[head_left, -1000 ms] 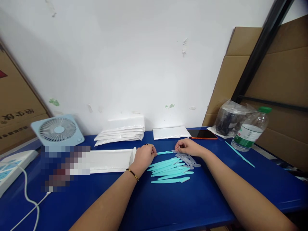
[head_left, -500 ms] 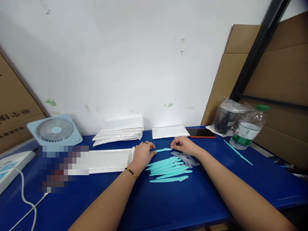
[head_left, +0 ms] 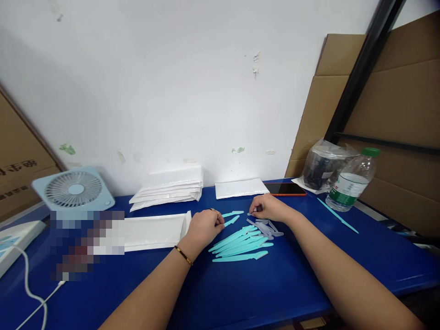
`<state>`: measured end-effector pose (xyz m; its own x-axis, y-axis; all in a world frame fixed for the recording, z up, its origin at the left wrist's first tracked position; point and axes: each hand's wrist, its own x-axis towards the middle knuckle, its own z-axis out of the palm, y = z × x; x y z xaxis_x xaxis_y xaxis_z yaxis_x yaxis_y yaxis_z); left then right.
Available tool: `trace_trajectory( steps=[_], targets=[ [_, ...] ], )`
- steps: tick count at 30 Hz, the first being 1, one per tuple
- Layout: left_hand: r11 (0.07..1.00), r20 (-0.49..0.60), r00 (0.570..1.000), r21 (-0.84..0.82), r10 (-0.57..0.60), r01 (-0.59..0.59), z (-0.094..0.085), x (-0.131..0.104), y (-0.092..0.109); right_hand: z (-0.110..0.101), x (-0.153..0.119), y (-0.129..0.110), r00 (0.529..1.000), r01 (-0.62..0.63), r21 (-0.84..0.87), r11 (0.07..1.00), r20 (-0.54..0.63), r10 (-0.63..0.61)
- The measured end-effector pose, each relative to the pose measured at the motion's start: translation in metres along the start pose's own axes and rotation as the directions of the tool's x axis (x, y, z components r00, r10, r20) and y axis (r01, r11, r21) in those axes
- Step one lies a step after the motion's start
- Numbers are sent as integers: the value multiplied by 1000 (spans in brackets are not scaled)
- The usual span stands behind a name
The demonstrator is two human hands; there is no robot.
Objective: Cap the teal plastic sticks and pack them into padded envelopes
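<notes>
My left hand is closed on a turquoise eyebrow razor, whose blade end points right. Just beyond it, another turquoise razor lies on the table, its handle partly hidden by my fingers. Between thumb and fingers, my right hand pinches a small clear plastic blade cap. Below that hand is a loose heap of clear caps. Several turquoise razors are spread in a pile in front of my left hand, blade ends to the right.
White padded mailers are stacked by the wall, and another white mailer lies left of my hand. A further packet, phone, water bottle and lone razor sit behind and right. A fan stands left.
My left hand has moved slightly nearer the pile and now holds a different razor; the earlier one lies on the table. My right hand has come away from that razor and pinches a cap.
</notes>
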<state>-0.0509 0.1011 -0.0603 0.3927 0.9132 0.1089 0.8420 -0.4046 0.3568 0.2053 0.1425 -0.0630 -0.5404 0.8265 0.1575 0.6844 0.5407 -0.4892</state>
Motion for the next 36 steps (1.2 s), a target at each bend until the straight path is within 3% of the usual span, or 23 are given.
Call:
trace_trajectory(
  steps=[5, 10, 21, 27, 32, 34, 36],
  targets=[
    [999, -25, 999, 16, -28, 28, 1, 1, -2, -1, -2, 2, 1000, 7, 47, 999, 7, -7],
    [997, -51, 997, 42, 63, -60, 6, 6, -7, 2, 0, -1, 997, 69, 112, 991, 33, -73],
    [988, -70, 992, 116, 107, -99, 7, 9, -8, 14, 4, 4, 1000, -11, 279, 960, -13, 15],
    [989, -86, 988, 87, 127, -120, 15, 15, -6, 27, 12, -5, 996, 17, 213, 977, -86, 1],
    [996, -162, 983, 56, 84, -75, 11, 10, 0, 12, 6, -10, 991, 75, 144, 987, -123, -57],
    [996, -103, 991, -41, 81, -85, 7, 4, 3, 1, 0, -10, 991, 89, 102, 991, -110, -77],
    [986, 24, 995, -137, 98, -94, 4, 0, 5, -7, -6, -10, 998, 63, 71, 995, -24, -61]
  ],
)
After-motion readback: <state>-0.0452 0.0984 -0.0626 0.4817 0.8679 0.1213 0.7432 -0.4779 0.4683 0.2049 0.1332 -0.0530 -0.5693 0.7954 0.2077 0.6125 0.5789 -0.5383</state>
